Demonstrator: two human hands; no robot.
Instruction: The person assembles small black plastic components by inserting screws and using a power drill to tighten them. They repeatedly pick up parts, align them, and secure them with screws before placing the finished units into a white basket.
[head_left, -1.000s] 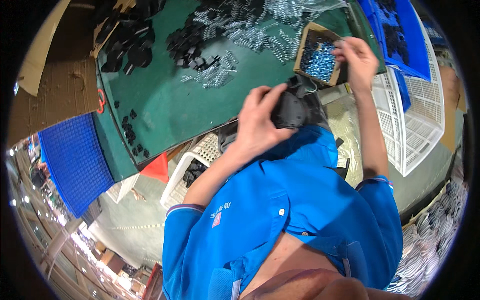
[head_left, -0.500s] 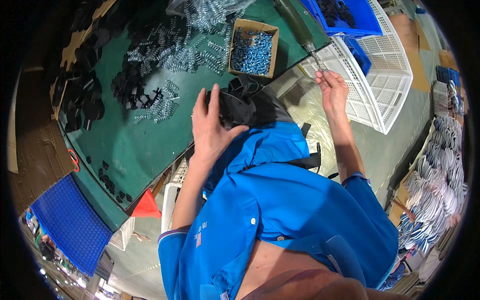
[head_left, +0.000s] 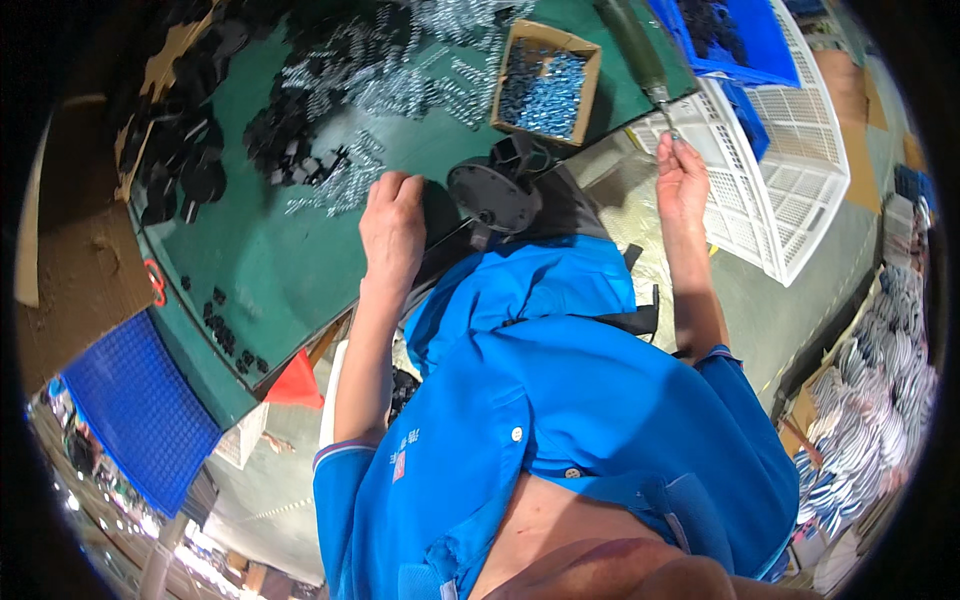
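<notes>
My left hand is over the green table, its fingers curled down and together beside a loose heap of metal springs. Whatever is under those fingertips is hidden. To its right, a round black plastic part with a bracket-like top rests at the table's near edge, touched by neither hand. My right hand is raised off the table's right side. Its thumb and fingers pinch a small metal piece at the tip of a dark green power screwdriver; the piece is too small to name.
A cardboard box of bluish screws stands on the table. Black clips and more springs lie behind my left hand. At right are a white crate and a blue bin. Cardboard borders the left.
My left hand has left the round black part and moved left toward the springs, its spread fingers now curled. My right hand remains at the screwdriver's tip. The whole view has shifted slightly.
</notes>
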